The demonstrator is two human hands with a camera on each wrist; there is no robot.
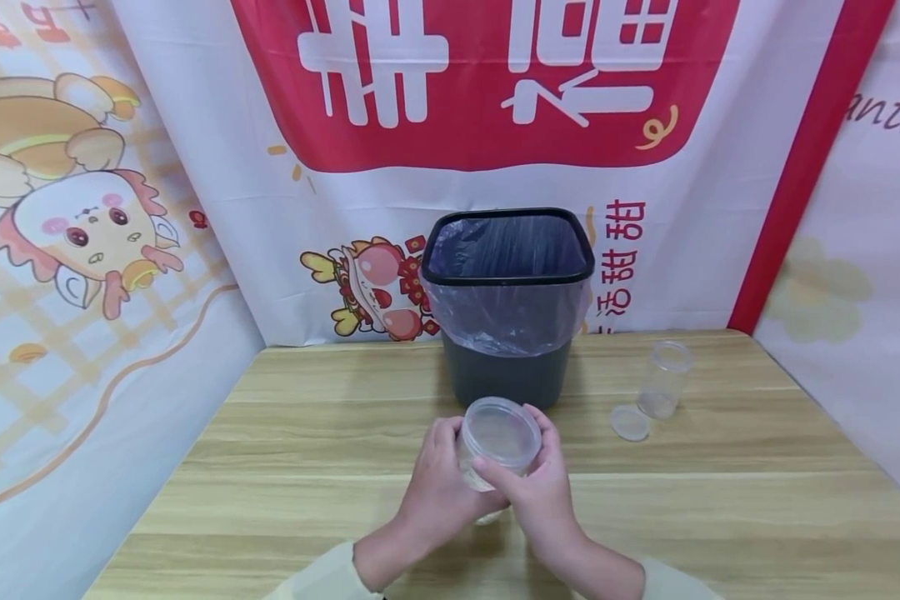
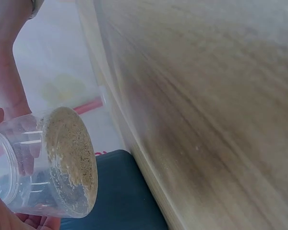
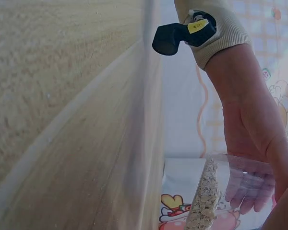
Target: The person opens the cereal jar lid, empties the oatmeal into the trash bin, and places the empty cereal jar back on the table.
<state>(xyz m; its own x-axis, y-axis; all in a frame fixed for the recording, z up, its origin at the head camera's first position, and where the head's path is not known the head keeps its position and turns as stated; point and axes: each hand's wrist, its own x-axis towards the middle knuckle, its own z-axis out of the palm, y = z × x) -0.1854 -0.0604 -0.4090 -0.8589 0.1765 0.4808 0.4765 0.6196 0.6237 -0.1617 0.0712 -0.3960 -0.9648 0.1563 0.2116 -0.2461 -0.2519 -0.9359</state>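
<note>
From my side of the feed, a dark bin [image 1: 506,382] with a see-through liner [image 1: 506,321] stands at the back of the surface [image 1: 307,475], straight beyond the work and before the printed cloth [image 1: 217,192]. Off to its right, well apart from the hands, stands a second clear jar [image 1: 658,390], with a loose lid [image 1: 630,423] lying flat just beside its base. I count one bin, two jars and two round lids.

The task jar [image 2: 36,194] is in front of the bin, held above the surface, its translucent cover [image 1: 504,432] on top and tan crumbly contents [image 2: 69,143] over its base. My left hand [image 1: 444,483] grips its left side; my right hand [image 1: 546,496] wraps its right side, thumb on the cover's near edge. Both are curled only as far as the jar's width lets them.
</note>
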